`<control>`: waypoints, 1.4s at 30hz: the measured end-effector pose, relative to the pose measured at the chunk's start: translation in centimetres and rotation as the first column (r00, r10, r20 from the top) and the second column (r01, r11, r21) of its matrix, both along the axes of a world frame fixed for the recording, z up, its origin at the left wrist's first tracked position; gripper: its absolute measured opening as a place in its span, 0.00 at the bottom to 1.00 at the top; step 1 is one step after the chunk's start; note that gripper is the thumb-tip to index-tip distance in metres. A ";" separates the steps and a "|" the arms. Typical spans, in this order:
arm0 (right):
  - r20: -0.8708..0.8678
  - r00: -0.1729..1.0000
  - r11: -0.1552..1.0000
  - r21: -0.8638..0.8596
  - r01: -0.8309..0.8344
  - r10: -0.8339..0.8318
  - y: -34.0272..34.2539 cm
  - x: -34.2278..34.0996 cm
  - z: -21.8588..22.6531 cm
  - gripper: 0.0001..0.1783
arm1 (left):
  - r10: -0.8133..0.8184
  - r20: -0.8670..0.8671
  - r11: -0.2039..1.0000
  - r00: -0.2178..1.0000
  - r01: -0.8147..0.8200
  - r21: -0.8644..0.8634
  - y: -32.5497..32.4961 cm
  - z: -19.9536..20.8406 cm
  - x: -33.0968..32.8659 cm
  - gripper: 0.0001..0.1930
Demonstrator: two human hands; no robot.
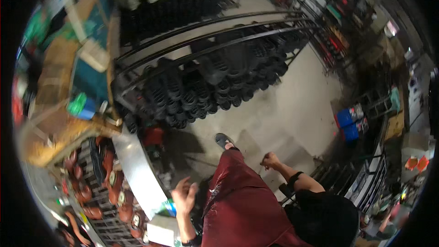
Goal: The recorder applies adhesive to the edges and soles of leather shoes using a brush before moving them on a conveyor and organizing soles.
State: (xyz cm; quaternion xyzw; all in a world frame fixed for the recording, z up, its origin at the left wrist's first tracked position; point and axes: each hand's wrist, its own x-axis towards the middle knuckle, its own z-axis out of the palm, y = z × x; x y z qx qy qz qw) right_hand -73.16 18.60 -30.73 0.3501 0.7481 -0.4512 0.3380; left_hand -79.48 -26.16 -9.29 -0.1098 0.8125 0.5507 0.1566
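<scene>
My left hand (184, 194) hangs in the air at the lower middle, its fingers loosely bent and apart, holding nothing that I can see. Close by it are a white surface (137, 169) and a small blue and green item (170, 207). On the other side of my dark red apron (242, 201), my right hand (270, 161) is held over the floor, fingers loosely curled and slightly apart. Nothing shows in it, and it touches nothing. Ahead of both hands stands a metal rack (219, 45) hung with many black shoes (196, 91).
Brown shoes (114, 183) fill a slatted rack at lower left, under a wooden bench (50, 128) with a blue container (84, 109). Blue boxes (351, 123) stand at right beside metal frames. Grey floor (292, 100) runs beside the shoe rack. Other people show at both lower corners.
</scene>
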 end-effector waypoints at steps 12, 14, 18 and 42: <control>-0.033 0.143 0.125 -0.697 0.706 -0.989 21.4 -43.1 3.6 0.44 | -0.446 -0.646 0.891 0.620 0.373 -0.258 51.2 -0.3 -34.4 0.22; 0.045 0.462 0.091 -0.959 0.268 -0.886 25.8 -44.4 2.0 0.39 | -0.346 -0.688 0.924 0.638 0.103 -0.369 56.9 -2.6 -36.9 0.27; -0.549 0.373 0.649 -0.725 0.231 -0.747 21.6 -47.3 5.4 0.23 | -0.034 -0.140 0.981 0.989 0.006 -0.196 57.7 -7.7 -44.9 0.24; -0.074 0.827 0.804 -0.298 0.515 -0.557 12.1 -17.9 12.6 0.39 | -0.285 0.807 0.736 0.517 -0.421 0.530 33.4 -10.0 -23.0 0.32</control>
